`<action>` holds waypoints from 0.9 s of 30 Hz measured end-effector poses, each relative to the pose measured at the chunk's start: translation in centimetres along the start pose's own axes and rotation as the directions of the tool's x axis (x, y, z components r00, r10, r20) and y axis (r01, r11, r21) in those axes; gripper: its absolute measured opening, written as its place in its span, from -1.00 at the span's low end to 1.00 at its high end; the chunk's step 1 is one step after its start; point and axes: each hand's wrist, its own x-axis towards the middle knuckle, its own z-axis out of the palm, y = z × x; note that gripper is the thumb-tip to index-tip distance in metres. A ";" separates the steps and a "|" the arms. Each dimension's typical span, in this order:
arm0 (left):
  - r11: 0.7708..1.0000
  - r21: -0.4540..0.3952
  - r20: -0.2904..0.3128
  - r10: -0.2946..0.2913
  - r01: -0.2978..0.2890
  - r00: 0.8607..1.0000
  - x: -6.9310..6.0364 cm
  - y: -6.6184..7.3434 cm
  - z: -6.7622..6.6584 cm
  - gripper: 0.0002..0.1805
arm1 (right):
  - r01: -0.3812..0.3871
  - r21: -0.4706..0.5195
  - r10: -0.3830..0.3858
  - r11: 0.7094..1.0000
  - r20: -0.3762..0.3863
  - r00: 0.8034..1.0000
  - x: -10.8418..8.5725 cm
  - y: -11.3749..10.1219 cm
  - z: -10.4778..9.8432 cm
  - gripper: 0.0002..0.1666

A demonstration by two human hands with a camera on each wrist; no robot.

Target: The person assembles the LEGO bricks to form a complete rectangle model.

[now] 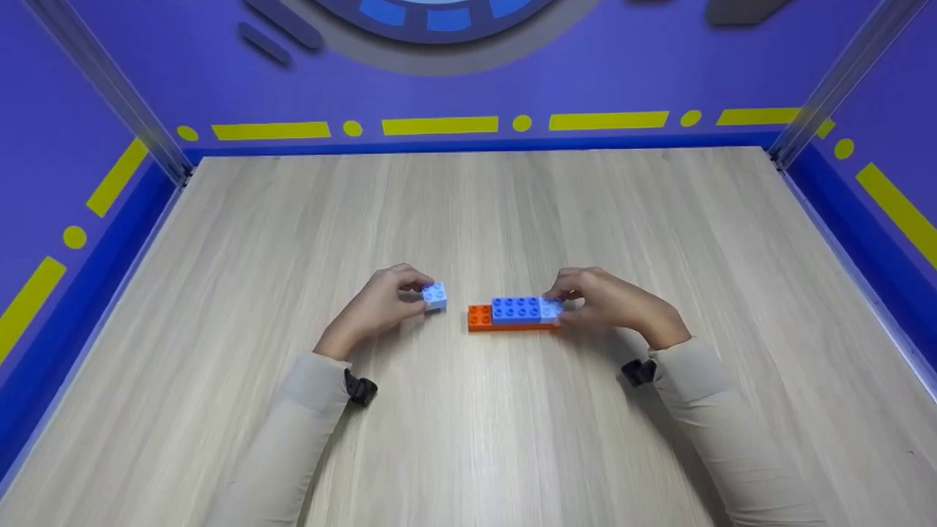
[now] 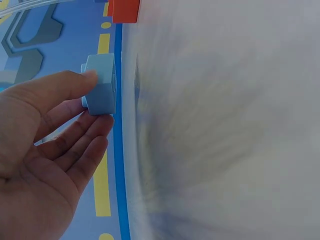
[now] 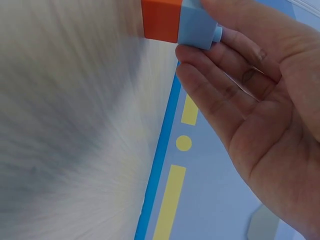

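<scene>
Between thumb and fingers my left hand (image 1: 382,298) pinches a light blue toy brick (image 1: 434,296), held slightly above the table and apart from the other bricks. In the left wrist view that light blue brick (image 2: 101,85) has its studs facing left. On the table lies an orange brick (image 1: 479,316), with a darker blue brick (image 1: 516,309) stacked on it. At the stack's right end, a second light blue brick (image 1: 550,309) sits on the orange one, pinched by my right hand (image 1: 604,301). The right wrist view shows this light blue brick (image 3: 196,25) against the orange brick (image 3: 161,20).
A wood-grain table (image 1: 468,424) spreads under both hands. Blue printed panels (image 1: 468,88) with yellow marks stand along its back, left and right edges. Each sleeve carries a small black device at the wrist, the left device (image 1: 360,388) and the right device (image 1: 638,372).
</scene>
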 end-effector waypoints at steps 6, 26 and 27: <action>1.000 0.013 0.023 0.026 -0.026 0.999 0.0 0.5 0.4 -0.66 | -0.019 0.006 0.019 1.000 0.008 1.000 0.0 -0.1 -0.1 -0.67; 0.980 0.033 0.068 0.195 -0.197 0.978 0.5 2.2 1.6 -0.66 | -0.027 0.001 0.027 1.000 0.014 1.000 0.1 0.0 0.0 -0.66; 0.978 0.035 0.069 0.203 -0.206 0.977 0.6 2.2 1.7 -0.66 | -0.022 0.002 0.022 1.000 0.012 1.000 0.1 0.0 0.0 -0.66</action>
